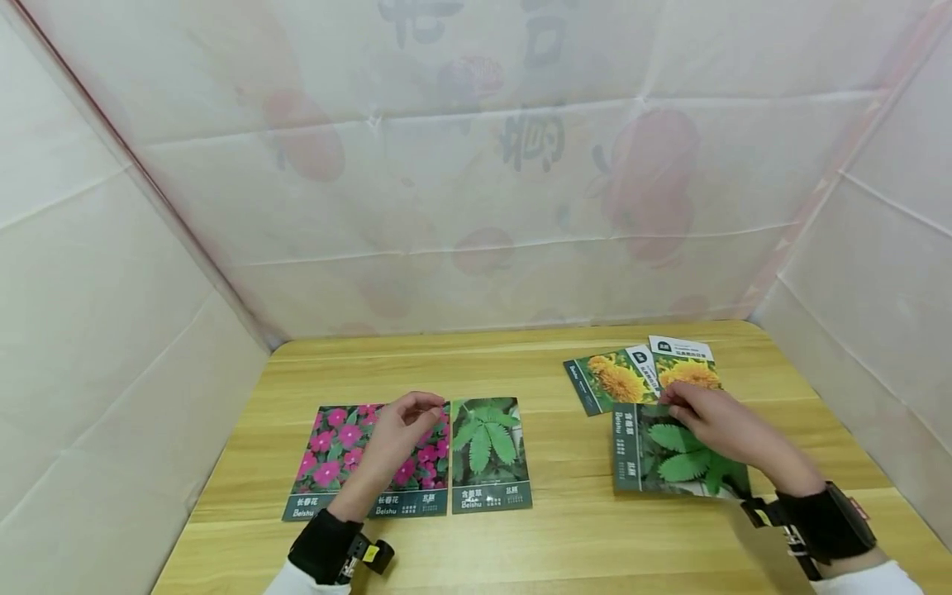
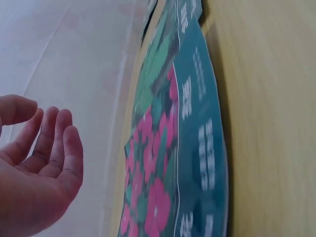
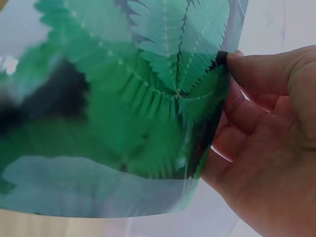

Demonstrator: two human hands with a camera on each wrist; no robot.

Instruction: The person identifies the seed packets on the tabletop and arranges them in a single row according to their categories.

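My right hand [image 1: 717,421] pinches the edge of a seed packet with green fern-like leaves [image 1: 684,463], thumb on its face in the right wrist view. That packet is raised off the table at the right. Over two pink-flower seed packets [image 1: 335,450] at the left hovers my left hand [image 1: 397,434]. Its fingers [image 2: 71,153] are loosely bent and hold nothing, apart from the packets in the left wrist view. A second green-leaf packet [image 1: 487,463] lies right beside the pink ones, lined up with them.
Two seed packets with yellow flowers [image 1: 613,380] lie askew at the back right, partly behind my right hand. The wooden table [image 1: 476,554] is bounded by pale fabric walls [image 1: 446,207] at the back and both sides.
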